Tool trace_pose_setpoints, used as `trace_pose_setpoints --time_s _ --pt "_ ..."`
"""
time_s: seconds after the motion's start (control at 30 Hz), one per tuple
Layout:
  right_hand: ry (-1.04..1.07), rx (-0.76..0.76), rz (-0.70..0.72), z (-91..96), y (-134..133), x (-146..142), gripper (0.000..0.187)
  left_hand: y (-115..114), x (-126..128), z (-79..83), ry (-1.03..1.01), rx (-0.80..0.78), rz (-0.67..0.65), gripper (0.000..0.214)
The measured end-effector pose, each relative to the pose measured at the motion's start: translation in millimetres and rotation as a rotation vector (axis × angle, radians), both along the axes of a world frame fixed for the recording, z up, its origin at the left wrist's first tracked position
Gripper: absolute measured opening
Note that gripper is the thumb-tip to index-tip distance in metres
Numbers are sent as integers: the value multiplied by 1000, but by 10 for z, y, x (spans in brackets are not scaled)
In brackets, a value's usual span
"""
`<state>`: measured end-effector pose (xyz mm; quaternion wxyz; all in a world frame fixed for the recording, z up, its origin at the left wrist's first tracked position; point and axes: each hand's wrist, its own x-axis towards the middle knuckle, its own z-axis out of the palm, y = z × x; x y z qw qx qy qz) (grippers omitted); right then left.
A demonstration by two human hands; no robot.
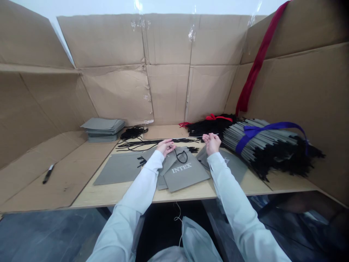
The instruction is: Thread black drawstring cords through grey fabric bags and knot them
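grey pouch (188,179), white lettering (181,168), black cords (133,133), blue ribbon (241,145)

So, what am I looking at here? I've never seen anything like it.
No machine, just a person's bare left hand and right hand. The one picture comes from a camera worn on the head, looking forward and down. On the wooden table lie a grey INTEX pouch, loose black cords and, at right, a big bundle tied with blue ribbon. Cardboard walls stand behind and beside it. The right hand seems to pinch a thin pale strand or rod reaching toward the left hand, whose hold I can't make out.
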<state>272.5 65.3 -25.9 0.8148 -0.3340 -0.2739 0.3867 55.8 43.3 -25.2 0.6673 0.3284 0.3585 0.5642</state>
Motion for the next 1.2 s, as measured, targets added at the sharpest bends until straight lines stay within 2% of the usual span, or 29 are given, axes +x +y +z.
trace_pose_setpoints --time_s 0.17,0.33,0.6,0.73,0.9,1.1,1.2 --pt "-1 0 13 -2 -6 -25 16 -16 -8 -1 -93 -10 -59 6" --pt "0 -5 23 6 -15 -39 17 -15 -9 4 -62 -67 -35 10" --pt "-13 -7 24 16 -22 -46 16 -18 -6 6 -74 -51 0 10" --pt "-24 0 37 15 -34 -75 16 -34 11 5 -82 -15 -51 15" --pt "-54 -27 126 14 -53 -136 14 -39 11 -3 -46 13 -107 32" --pt "-46 -44 122 18 -55 -134 16 -23 0 -5 -11 94 -19 53" --pt "-40 -55 102 23 -57 -122 15 -12 0 -12 20 127 -8 47"
